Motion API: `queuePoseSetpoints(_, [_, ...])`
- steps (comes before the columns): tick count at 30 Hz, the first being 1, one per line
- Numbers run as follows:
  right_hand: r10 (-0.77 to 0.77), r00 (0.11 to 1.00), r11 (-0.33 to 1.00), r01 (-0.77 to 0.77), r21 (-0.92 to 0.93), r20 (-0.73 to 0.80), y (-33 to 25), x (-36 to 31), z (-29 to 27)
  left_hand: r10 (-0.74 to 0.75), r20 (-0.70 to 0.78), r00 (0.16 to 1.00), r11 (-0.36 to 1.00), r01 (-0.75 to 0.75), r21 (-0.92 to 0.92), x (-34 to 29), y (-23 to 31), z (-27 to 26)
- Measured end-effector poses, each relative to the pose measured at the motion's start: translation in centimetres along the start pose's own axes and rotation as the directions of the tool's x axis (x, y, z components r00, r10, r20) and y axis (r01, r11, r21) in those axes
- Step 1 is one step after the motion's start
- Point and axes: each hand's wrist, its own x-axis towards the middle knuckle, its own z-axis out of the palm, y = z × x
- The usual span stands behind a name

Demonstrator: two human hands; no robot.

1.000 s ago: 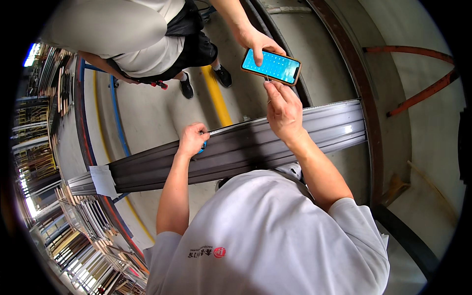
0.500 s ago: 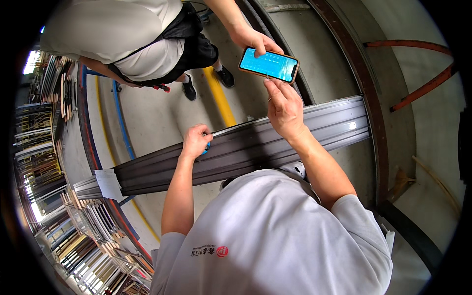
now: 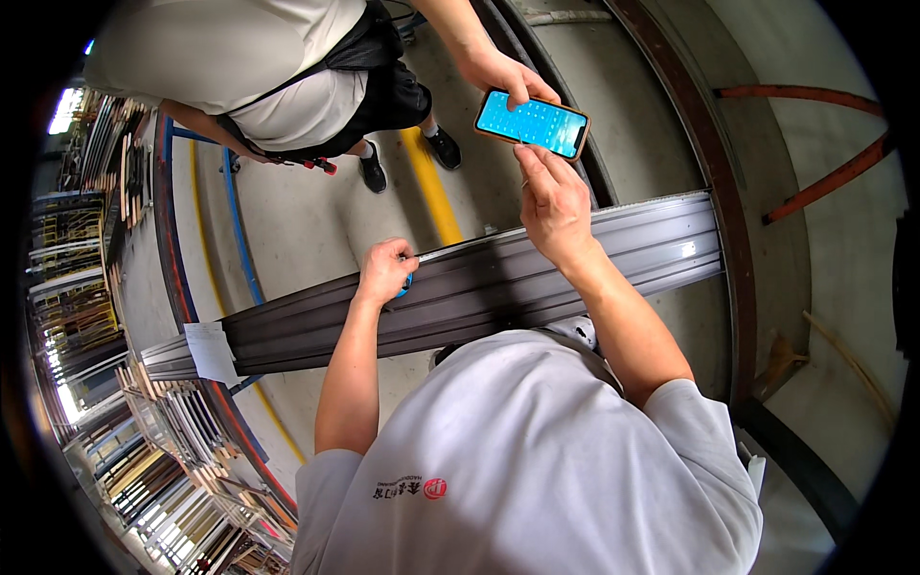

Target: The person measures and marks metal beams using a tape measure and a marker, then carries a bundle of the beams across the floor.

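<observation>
My left hand (image 3: pixel 386 271) is closed round a small blue tool (image 3: pixel 403 285), mostly hidden by the fingers, at the far edge of some long grey metal profiles (image 3: pixel 460 292). A smartphone (image 3: pixel 530 123) with a lit blue screen and an orange-brown case is held out by another person's hand (image 3: pixel 506 77), whose thumb rests over the screen. Just below the phone's near edge is my right hand (image 3: pixel 556 206), raised above the profiles with its fingertips pinched together. Something thin seems to show at the fingertips, too small to name.
The other person (image 3: pixel 240 67) stands at the far left, beyond the profiles. A paper sheet (image 3: pixel 209 352) lies across the profiles' left part. A brown steel beam (image 3: pixel 724 268) runs past their right end. Racks of bars (image 3: pixel 172 479) stand at the left.
The phone has shifted slightly to the right, and the other person's thumb has moved a little with it. Both my hands keep nearly the same place and grip.
</observation>
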Motion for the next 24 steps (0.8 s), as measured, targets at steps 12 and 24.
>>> queuePoseSetpoints(12, [0.063,0.998,0.996,-0.063,-0.063,-0.004,0.31,-0.28,-0.41,0.01,0.001,1.0,1.0,-0.01,-0.009,0.08,0.18,-0.19])
queuePoseSetpoints(24, [0.078,0.997,0.996,-0.079,-0.047,-0.023,0.43,-0.27,-0.88,-0.024,0.02,1.0,1.0,0.024,0.001,0.12,0.26,-0.36])
